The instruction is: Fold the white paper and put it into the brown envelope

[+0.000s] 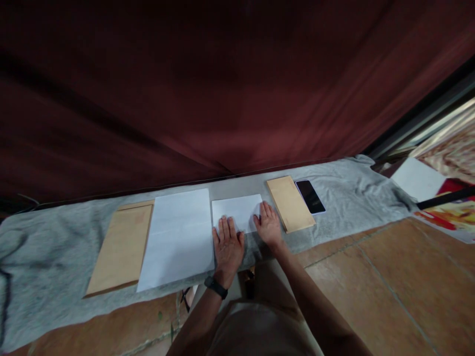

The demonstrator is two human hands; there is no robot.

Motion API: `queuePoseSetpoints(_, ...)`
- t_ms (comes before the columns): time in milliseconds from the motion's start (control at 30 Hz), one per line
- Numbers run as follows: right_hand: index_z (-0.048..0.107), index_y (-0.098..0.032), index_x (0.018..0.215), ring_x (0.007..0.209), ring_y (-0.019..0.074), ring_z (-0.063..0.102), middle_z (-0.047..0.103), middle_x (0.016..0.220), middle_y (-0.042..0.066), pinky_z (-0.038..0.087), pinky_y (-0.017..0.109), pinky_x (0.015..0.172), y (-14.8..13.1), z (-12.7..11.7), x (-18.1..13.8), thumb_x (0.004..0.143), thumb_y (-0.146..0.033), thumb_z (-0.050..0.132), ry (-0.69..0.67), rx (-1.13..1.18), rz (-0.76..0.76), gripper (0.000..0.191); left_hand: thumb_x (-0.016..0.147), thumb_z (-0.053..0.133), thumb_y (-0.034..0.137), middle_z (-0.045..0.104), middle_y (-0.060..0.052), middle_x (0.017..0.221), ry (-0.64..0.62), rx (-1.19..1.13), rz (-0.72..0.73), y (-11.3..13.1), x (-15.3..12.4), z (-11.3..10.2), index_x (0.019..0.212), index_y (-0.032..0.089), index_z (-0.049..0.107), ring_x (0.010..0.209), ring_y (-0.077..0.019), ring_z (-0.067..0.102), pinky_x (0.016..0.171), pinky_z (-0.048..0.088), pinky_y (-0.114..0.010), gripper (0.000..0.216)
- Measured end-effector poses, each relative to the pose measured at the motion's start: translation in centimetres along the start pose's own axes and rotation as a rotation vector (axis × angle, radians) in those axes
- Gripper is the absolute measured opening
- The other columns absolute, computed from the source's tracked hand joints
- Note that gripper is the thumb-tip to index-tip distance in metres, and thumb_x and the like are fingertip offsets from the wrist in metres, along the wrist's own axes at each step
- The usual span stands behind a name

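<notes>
From my remote seat I have the sheet (243, 210) at one o'clock from the left hand (227, 248) and ten from the right hand (269, 229), long axis nine-to-three, both hands touching it, flat, fingers extended, gripping nothing.

The table (237, 186) stood long and narrow under a grey cloth (347, 198), rumpled towards both ends. On it, left to right, lay a large tan envelope (120, 247), a large white sheet (180, 237), a smaller white paper (237, 207), a narrower tan envelope (291, 203) and, just beside that, a phone (310, 197).
</notes>
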State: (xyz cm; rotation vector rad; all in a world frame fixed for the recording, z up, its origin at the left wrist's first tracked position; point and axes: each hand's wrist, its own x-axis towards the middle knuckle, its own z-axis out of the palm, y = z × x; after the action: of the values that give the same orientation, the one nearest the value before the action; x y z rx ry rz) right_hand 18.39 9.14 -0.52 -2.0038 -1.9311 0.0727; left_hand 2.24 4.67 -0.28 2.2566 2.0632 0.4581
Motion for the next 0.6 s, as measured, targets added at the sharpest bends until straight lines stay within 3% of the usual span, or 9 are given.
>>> queuePoseSetpoints(133,0.053,-0.009,0.141,0.115,0.0274,0.062,0.066,0.128,0.020,0.043,0.037,0.102,-0.8,-1.9,1.4,0.101,-0.028,0.043,-0.100,-0.021,0.176,0.046,0.102,0.038,0.038,0.029,-0.023,0.164,0.033,0.025,0.019,-0.1,0.0,0.2,0.156,0.004,0.032,0.154,-0.0334,0.023,0.124,0.019,-0.059,0.064)
queuePoseSetpoints(233,0.060,-0.010,0.130,0.110,0.0267,0.065,0.070,0.114,0.018,0.046,0.034,0.096,-1.1,-2.7,2.3,0.100,-0.029,0.046,-0.139,-0.041,0.273,0.038,0.102,0.038,0.038,0.028,-0.023,0.164,0.041,0.032,0.028,-0.1,-0.1,0.3,0.156,0.004,0.032,0.154,-0.0341,0.023,0.123,0.020,-0.059,0.064)
queuePoseSetpoints(433,0.066,-0.013,0.118,0.103,0.0229,0.071,0.075,0.108,0.015,0.049,0.027,0.087,-0.5,-3.0,3.4,0.101,-0.027,0.048,-0.261,0.051,0.343,0.028,0.102,0.039,0.040,0.032,-0.025,0.162,0.049,0.040,0.033,-0.2,0.0,0.2,0.154,0.002,0.036,0.153,-0.0361,0.027,0.122,0.023,-0.060,0.064)
queuePoseSetpoints(600,0.068,-0.015,0.119,0.103,0.0223,0.073,0.077,0.108,0.015,0.051,0.026,0.084,0.0,-3.4,3.8,0.104,-0.026,0.042,-0.334,0.065,0.349,0.032,0.102,0.040,0.041,0.035,-0.024,0.161,0.055,0.026,0.043,-0.2,-0.2,-0.3,0.153,0.004,0.039,0.151,-0.0354,0.031,0.121,0.026,-0.059,0.063)
